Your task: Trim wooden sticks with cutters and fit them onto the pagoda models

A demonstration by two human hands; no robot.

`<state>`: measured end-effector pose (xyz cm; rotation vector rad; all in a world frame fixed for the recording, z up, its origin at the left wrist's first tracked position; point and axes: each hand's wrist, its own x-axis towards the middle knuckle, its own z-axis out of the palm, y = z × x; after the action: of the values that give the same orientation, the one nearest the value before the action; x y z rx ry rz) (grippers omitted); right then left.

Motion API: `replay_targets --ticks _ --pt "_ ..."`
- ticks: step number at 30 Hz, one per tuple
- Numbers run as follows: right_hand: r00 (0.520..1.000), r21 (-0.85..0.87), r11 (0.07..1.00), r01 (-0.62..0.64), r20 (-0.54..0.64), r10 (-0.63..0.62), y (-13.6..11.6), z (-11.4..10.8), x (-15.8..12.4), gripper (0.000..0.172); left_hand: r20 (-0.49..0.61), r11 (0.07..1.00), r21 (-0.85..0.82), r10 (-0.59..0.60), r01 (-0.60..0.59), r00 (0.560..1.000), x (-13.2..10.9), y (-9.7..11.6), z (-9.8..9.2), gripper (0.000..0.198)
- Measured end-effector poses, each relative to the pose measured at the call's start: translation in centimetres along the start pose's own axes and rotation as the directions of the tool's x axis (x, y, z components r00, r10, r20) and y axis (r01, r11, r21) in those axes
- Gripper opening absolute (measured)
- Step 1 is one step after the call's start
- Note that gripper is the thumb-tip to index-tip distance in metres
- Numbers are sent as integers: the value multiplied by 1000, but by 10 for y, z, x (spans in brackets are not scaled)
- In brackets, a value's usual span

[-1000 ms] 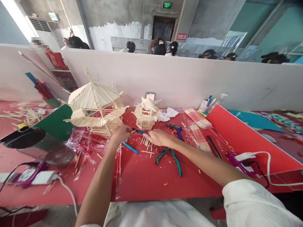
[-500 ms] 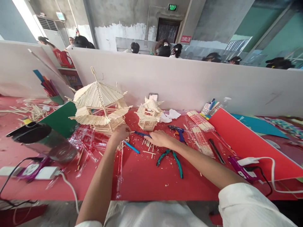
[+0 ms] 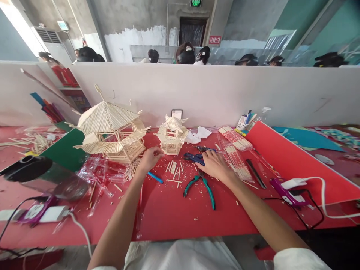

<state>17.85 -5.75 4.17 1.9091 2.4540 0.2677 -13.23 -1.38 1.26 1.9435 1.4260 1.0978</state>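
My left hand (image 3: 152,157) is closed in a pinch in front of the small stick pavilion (image 3: 171,137); whatever lies between its fingertips is too small to make out. Fingers apart, my right hand (image 3: 215,164) lies palm down over the blue glue gun (image 3: 210,150), much of which it covers. By its thumb is a dark blue hand tool (image 3: 193,157). Green-handled pliers (image 3: 208,189) lie open just nearer to me. Short cut sticks (image 3: 173,168) are scattered between my hands. A larger stick pavilion (image 3: 112,129) stands at the left.
A blue pen (image 3: 155,177) lies near my left wrist. Packs of sticks (image 3: 237,142), a dark cutter (image 3: 255,174) and a red board (image 3: 298,165) are at the right. On the left are a bottle (image 3: 50,176), plastic wrap and a power strip (image 3: 39,208). A pale partition (image 3: 219,93) runs behind.
My right hand has moved right, away from my left hand, to the glue gun. The dark blue tool has shifted right with it. My left hand stays near the small pavilion. The view has shifted slightly.
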Motion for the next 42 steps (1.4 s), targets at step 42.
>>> replay_targets --ticks 42 --pt "946 286 903 322 -72 -315 -93 -15 51 77 -53 992 109 -63 68 997 18 -19 -22 31"
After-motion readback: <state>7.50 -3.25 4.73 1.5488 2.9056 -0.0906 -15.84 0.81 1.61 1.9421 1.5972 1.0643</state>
